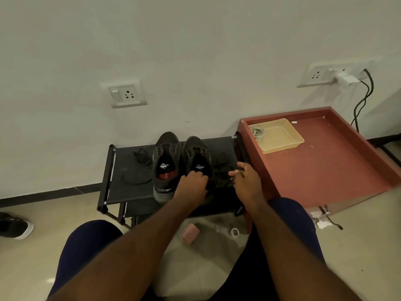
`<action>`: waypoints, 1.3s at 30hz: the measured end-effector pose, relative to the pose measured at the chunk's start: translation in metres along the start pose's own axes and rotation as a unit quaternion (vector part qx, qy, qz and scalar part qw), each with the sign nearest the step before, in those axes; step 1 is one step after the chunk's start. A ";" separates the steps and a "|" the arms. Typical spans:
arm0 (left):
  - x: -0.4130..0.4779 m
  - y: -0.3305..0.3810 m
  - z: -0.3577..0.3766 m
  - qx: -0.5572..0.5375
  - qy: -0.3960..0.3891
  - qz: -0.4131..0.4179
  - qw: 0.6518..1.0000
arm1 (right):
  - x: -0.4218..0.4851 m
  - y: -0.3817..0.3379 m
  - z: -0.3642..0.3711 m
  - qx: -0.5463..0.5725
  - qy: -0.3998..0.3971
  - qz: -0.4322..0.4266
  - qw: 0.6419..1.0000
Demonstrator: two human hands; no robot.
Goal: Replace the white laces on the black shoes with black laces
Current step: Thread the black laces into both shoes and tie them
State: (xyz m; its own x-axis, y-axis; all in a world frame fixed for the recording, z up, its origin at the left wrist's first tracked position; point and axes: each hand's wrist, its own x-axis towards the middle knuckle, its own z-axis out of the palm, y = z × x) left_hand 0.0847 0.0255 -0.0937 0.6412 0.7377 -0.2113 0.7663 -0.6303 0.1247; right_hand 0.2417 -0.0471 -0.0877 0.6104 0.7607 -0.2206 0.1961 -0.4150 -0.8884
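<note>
Two black shoes stand side by side on a black shoe rack (121, 192), toes toward the wall; neither shows a lace in its eyelets. My left hand (193, 183) grips the heel rim of the right shoe (195, 153), fingers curled into its opening. The left shoe (166, 153) stands untouched beside it. My right hand (245, 181) reaches over a loose black lace (221, 170) lying on the rack right of the shoes, fingers loosely spread at the lace. More black laces lie to the left: a bundle (142, 157) and a curved strand (136, 180).
A red-brown cabinet top (325, 166) adjoins the rack on the right, carrying a tan tray (282, 137) with a pale coiled cord (257, 131). On the floor lie a pink case (190, 233), a small white ring (235, 232) and another shoe (15, 225) at far left. Wall sockets and hanging cables are behind.
</note>
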 end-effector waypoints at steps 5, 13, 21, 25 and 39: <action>-0.019 0.007 0.017 -0.080 0.028 -0.033 0.996 | -0.005 -0.015 -0.022 0.007 0.049 -0.082 0.995; -0.003 0.032 -0.027 -0.308 0.159 0.059 0.936 | -0.018 -0.017 -0.021 -0.086 -0.135 -0.188 0.969; -0.015 -0.003 -0.056 -0.552 0.022 -0.007 0.834 | -0.014 0.002 -0.042 0.108 0.093 -0.047 0.989; -0.020 -0.018 -0.055 -0.542 0.041 -0.024 0.839 | -0.007 0.006 -0.037 0.117 0.091 -0.021 0.989; -0.017 0.027 -0.061 -0.220 -0.052 0.016 0.974 | -0.037 -0.010 -0.007 0.036 -0.175 -0.173 0.969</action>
State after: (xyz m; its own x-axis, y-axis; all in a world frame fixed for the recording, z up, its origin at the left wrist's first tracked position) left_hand 0.0972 0.0108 -0.0281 0.6748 0.6765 -0.2951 0.7045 -0.4712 0.5307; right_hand 0.2226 -0.0747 -0.0679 0.2182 0.9758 -0.0166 0.2804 -0.0790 -0.9566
